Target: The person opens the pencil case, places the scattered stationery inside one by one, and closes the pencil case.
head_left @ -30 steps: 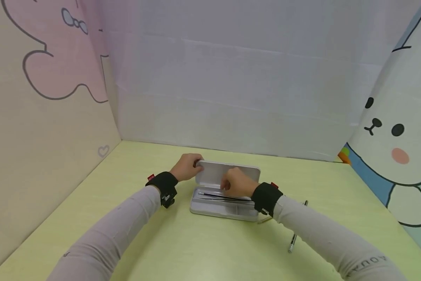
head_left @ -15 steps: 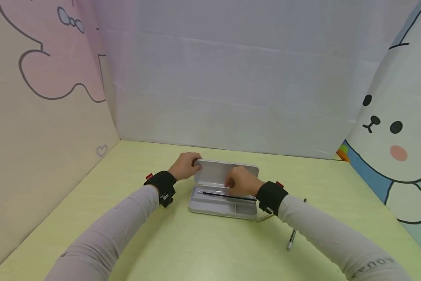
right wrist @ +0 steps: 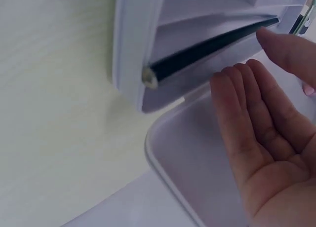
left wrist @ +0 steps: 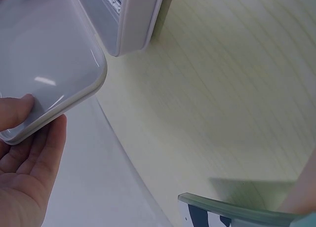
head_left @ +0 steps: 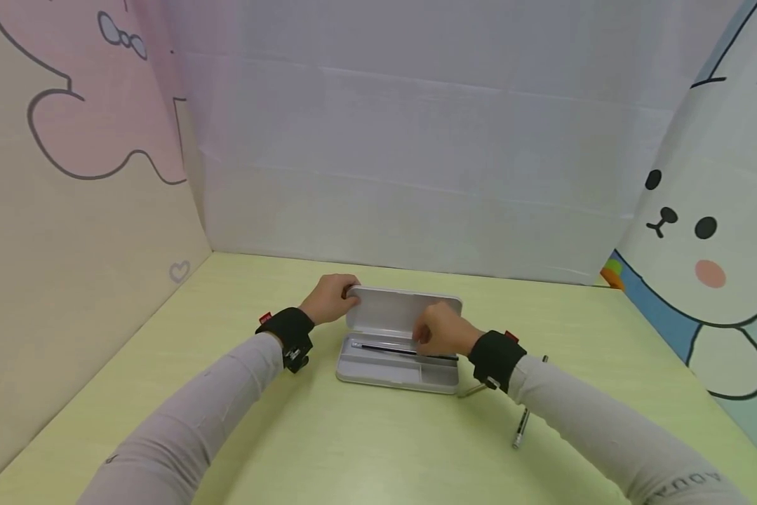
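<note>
An open pale grey pencil case (head_left: 378,372) stands on the table, its hinged lid (head_left: 384,308) raised. My left hand (head_left: 330,299) grips the lid's left corner, thumb on the inner face and fingers behind, as the left wrist view shows. In the rear compartment lies a dark pencil (right wrist: 212,44), its white end (left wrist: 116,4) to the left. The pale other end seems to reach the case's right wall. My right hand (head_left: 444,328) hovers over the right half of the case. Its fingers (right wrist: 237,108) are loosely extended, thumb apart, with nothing between them, close beside the pencil.
A dark pencil with a white end (head_left: 520,429) lies on the table (head_left: 327,449), partly under the right forearm. A thin yellowish stick (head_left: 471,391) pokes out beside the case, partly hidden by the right wrist. A pale curtain (head_left: 378,175) hangs behind the table.
My right hand has moved a little to the right over the case, showing more of the dark pencil inside. The left hand keeps its grip on the lid. The view has shifted slightly.
</note>
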{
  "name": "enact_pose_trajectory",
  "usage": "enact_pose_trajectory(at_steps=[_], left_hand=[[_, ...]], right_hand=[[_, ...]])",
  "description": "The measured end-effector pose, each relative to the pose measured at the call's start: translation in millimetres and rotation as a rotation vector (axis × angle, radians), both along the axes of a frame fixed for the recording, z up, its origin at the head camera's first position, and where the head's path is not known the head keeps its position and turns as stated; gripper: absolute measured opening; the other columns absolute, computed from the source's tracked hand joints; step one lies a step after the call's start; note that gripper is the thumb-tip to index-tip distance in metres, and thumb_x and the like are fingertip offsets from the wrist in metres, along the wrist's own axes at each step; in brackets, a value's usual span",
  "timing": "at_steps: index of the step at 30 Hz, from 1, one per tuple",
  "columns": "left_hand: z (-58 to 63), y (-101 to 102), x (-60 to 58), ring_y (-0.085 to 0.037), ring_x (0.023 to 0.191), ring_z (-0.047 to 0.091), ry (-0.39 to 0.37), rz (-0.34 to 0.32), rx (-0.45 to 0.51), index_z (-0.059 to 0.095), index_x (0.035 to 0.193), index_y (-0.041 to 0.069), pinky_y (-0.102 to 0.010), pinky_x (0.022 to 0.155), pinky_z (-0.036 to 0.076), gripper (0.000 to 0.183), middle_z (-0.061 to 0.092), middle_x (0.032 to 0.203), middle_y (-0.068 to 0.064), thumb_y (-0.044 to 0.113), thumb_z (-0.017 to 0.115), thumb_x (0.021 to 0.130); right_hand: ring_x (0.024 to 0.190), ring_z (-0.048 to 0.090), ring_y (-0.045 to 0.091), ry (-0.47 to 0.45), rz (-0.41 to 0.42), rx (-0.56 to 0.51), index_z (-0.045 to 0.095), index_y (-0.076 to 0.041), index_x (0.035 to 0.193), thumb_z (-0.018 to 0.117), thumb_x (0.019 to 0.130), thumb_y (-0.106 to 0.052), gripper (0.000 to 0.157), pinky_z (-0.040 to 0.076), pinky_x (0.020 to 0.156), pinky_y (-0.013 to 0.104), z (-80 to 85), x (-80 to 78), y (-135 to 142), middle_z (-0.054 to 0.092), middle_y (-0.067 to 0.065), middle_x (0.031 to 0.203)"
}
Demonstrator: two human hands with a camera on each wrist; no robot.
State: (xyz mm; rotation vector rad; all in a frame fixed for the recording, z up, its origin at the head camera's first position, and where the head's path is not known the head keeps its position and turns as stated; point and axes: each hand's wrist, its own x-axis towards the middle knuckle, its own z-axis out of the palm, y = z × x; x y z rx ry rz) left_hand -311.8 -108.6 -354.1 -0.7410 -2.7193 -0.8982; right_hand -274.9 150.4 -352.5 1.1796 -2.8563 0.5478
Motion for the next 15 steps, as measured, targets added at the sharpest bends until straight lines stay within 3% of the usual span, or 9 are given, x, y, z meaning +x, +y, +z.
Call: enact_pose_trajectory(at_steps=[8,15], left_hand=[[-1.8,-0.5,-2.1,-0.014,0.065,0.047,0.013,-0.015,-0.001,0.067,0.094,0.002,-0.024,0.06,0.038,0.008,0.057,0.073,-0.008,0.005,0.066,0.087],[-3.3,-1.4,-4.6,-0.015,0.065,0.047,0.015,-0.017,0.003,0.067,0.093,0.003,-0.024,0.06,0.038,0.007,0.058,0.073,-0.008,0.005,0.067,0.086]], right_hand=[[0.061,0.057,0.003,-0.058,0.008,0.01,0.074,-0.006,0.075,0.076,0.071,0.0,0.008,0.047,0.057,0.016,-7.1,2.4,-6.5,0.07,0.003,0.07],[0.061,0.058,0.002,-0.046,0.038,0.017,0.075,-0.005,0.075,0.076,0.069,0.002,0.009,0.047,0.057,0.016,-6.5,-0.7,-9.7,0.071,0.003,0.07]])
